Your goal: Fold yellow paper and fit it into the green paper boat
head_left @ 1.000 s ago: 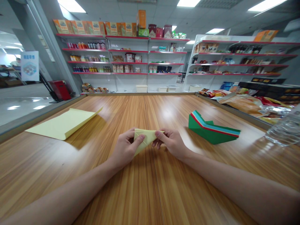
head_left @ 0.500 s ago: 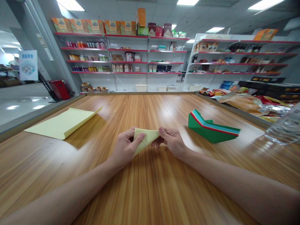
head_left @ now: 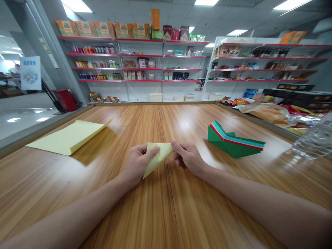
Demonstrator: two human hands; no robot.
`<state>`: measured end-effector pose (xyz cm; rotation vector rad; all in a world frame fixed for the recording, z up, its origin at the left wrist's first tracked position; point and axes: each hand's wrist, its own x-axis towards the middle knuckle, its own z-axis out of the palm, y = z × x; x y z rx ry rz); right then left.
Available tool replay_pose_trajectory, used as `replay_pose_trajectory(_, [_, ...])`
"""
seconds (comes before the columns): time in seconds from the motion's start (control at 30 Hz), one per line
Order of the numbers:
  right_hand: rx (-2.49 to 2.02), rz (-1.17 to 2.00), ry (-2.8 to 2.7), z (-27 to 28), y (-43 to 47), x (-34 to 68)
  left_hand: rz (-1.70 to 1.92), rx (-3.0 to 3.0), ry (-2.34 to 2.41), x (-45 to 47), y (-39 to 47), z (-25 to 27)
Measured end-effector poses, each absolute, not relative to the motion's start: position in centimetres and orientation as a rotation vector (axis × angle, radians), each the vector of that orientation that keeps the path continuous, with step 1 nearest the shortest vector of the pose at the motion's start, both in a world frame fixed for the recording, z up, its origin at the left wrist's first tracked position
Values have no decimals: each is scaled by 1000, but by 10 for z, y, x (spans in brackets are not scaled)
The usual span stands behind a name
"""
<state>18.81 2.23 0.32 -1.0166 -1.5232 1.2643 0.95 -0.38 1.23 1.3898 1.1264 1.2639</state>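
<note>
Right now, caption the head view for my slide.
Left hand and right hand hold folded yellow paper at a wooden table.

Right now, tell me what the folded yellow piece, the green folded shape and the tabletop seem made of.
Folded yellow piece: likely matte paper, thin with crisp edges.

Green folded shape: probably matte paper; thin coloured layers show along its edge.

Tabletop: satin wood or wood-look laminate, judging by grain and soft reflections.

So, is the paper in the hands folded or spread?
Folded: the paper, gripped by the left hand, shows a small triangular outline, unlike the broad sheet on the table.
</note>
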Motion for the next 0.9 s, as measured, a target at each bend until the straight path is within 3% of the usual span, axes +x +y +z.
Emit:
replay_pose_trajectory(0.67, [-1023, 1317, -1481, 5, 22, 185, 1203, 1134, 1007, 14, -5, 11])
replay_pose_trajectory(0.9, [-1051, 1199, -1541, 6, 19, 183, 1171, 1170, 945, 13, -5, 7])
